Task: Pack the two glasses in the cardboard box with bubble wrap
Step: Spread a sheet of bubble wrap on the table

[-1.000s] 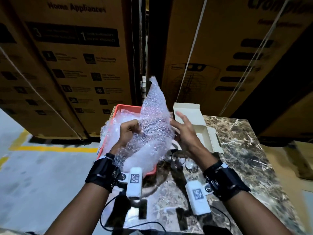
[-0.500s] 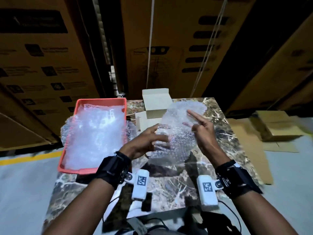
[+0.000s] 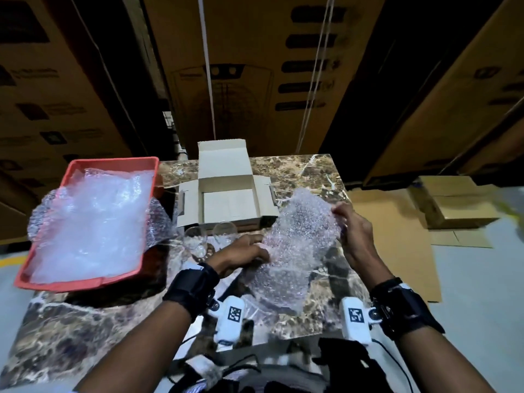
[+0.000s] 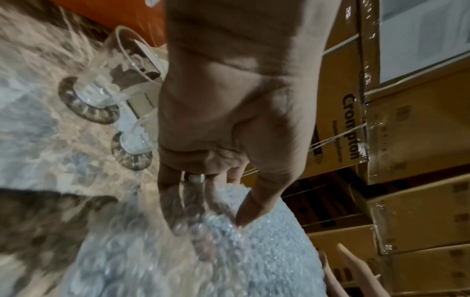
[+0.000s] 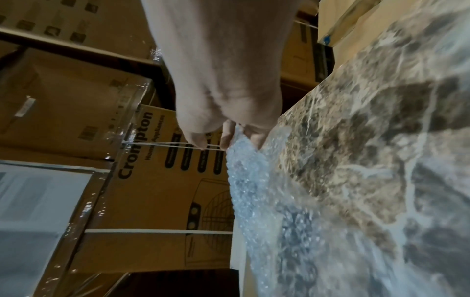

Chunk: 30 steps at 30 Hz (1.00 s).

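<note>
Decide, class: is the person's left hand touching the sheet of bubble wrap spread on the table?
Touching. In the left wrist view the left hand's fingers lie under the bubble wrap sheet, thumb on top, pinching its edge.

Both forearms are bare, with no sleeves. Each wrist carries a wide black strap (image 3: 192, 290), wrapped snugly like a padded cuff; the one on the right wrist (image 3: 402, 307) shows small metal fittings and a round silver fastener on its inner side. A white, rounded camera housing (image 3: 231, 319) is mounted to the left strap, printed with a black-and-white square code marker; a matching white housing (image 3: 355, 319) with its own code marker sits on the right strap. Thin black cables run from the housings back toward the body. The left hand (image 4: 229, 120) wears a silver ring (image 4: 195, 177) on one finger.
</note>
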Tool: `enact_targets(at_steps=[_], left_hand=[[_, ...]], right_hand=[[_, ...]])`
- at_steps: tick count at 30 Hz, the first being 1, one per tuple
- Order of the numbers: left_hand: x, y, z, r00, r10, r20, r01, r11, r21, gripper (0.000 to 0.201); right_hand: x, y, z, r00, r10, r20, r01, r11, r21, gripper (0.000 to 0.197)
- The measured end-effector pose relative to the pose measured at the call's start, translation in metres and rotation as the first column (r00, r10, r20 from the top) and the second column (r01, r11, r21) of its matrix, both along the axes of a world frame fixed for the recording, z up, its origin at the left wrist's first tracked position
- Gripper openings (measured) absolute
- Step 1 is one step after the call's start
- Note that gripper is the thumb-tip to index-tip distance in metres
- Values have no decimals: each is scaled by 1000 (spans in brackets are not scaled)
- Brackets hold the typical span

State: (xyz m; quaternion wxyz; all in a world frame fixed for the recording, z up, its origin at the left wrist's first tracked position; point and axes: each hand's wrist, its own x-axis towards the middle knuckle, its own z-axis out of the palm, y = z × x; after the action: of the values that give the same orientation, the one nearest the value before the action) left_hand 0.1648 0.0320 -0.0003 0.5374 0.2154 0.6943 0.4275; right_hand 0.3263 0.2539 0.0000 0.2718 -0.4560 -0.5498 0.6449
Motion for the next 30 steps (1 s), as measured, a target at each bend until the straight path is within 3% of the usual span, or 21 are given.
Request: enact_targets(at_steps=[3, 4, 8, 11, 14, 19, 23, 26, 28, 30], left_hand=[[11, 15, -19, 1000, 18, -15, -19, 997, -70, 14], [15, 20, -23, 999, 24, -25, -26, 995, -97, 14], [29, 33, -33, 994, 39, -106, -52, 991, -126, 13], [33, 40, -49, 951, -78, -299, 29, 986, -164, 7], [38, 45, -61, 845, -179, -504, 61, 968, -242, 10], [40, 56, -69, 589, -400, -702, 116, 902, -417, 37], [44, 71, -64, 378, -463, -802, 93, 881, -465, 48], [54, 82, -61, 193, -481, -855, 63, 876, -479, 52], [62, 87, -61, 126, -474, -871, 106, 880, -463, 49], [71, 90, -66, 86, -502, -861, 202, 855, -478, 51]], right_hand=[[19, 22, -23, 999, -23, -45, 20, 997, -71, 13], [24, 28, -31, 1000, -20, -1, 20, 997, -70, 16], [40, 50, -62, 984, 36, 176, -3, 983, -182, 73], [50, 56, -69, 973, 154, 175, -102, 956, -275, 85], [58, 64, -76, 957, 234, 173, -179, 942, -284, 63], [66, 72, -87, 990, 83, 114, -51, 964, -262, 32], [73, 70, -97, 993, -22, 112, 41, 985, -166, 42], [75, 62, -91, 983, -9, 182, 15, 999, -28, 33], [76, 55, -85, 975, 14, 222, -27, 998, 53, 32], [77, 47, -81, 980, 38, 194, -55, 995, 85, 47]])
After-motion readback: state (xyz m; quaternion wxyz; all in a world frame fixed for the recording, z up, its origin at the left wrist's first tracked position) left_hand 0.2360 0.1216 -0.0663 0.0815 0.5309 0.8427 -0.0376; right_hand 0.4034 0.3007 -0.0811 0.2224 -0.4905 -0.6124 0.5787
